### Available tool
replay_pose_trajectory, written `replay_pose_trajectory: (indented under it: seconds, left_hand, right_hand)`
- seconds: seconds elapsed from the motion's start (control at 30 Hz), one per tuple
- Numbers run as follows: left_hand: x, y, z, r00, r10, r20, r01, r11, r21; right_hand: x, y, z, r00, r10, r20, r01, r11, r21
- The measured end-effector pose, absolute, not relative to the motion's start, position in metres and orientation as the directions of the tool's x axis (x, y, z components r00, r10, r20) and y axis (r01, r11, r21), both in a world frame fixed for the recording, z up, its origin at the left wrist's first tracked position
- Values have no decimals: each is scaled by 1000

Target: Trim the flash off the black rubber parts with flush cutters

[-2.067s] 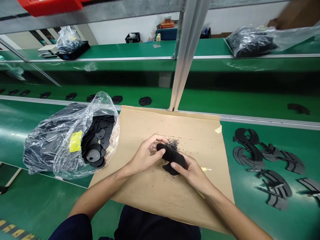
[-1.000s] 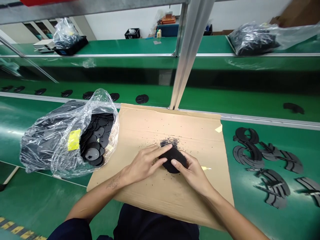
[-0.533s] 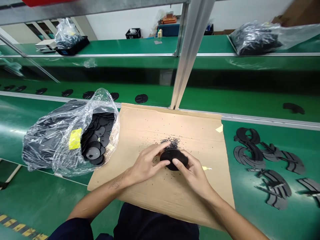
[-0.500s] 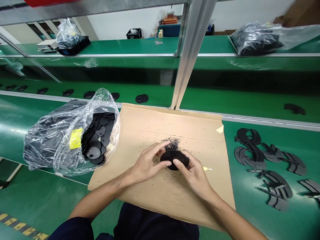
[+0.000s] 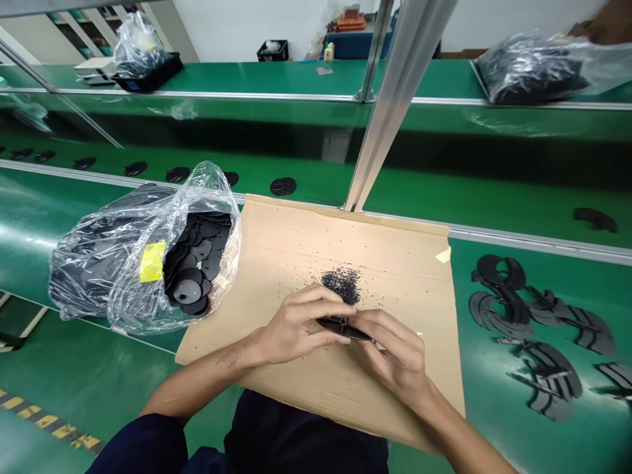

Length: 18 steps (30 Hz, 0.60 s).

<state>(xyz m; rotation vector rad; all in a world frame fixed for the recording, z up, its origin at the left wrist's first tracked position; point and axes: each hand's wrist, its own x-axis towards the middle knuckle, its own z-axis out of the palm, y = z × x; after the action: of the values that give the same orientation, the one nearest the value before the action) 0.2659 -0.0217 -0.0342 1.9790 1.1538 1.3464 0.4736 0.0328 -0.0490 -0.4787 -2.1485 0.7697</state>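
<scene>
Both hands meet over a sheet of brown cardboard (image 5: 296,243) on the green bench. My left hand (image 5: 296,326) and my right hand (image 5: 395,352) each pinch a thin black round disc (image 5: 343,326), held flat and seen nearly edge-on between the fingertips. Just beyond the fingers lies a small heap of black crumbs (image 5: 342,284) on the cardboard. To the left, a clear plastic bag (image 5: 123,257) lies on its side, open toward the cardboard and full of the same black discs.
Black ring-shaped offcuts (image 5: 533,329) lie scattered on the bench at right. Single black discs (image 5: 283,186) sit in a row on the conveyor behind. A slanted metal post (image 5: 390,105) rises past the cardboard's far edge. Another bag of black parts (image 5: 533,69) rests on the upper shelf.
The hands have drawn slightly nearer me with the disc, which now lies flatter and shows edge-on. The view has tilted down a little. The crumb heap stays uncovered.
</scene>
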Motion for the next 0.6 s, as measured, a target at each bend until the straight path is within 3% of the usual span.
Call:
replay_pose_trajectory:
  seconds: [0.2, 0.6]
  left_hand:
    - [267, -21, -33, 220, 818, 532, 341, -575, 744]
    - [270, -28, -30, 144, 826, 546, 345, -559, 754]
  right_hand:
    - [472, 31, -50, -596, 565, 571, 55, 738, -673]
    - [473, 23, -45, -592, 618, 517, 46, 666, -744]
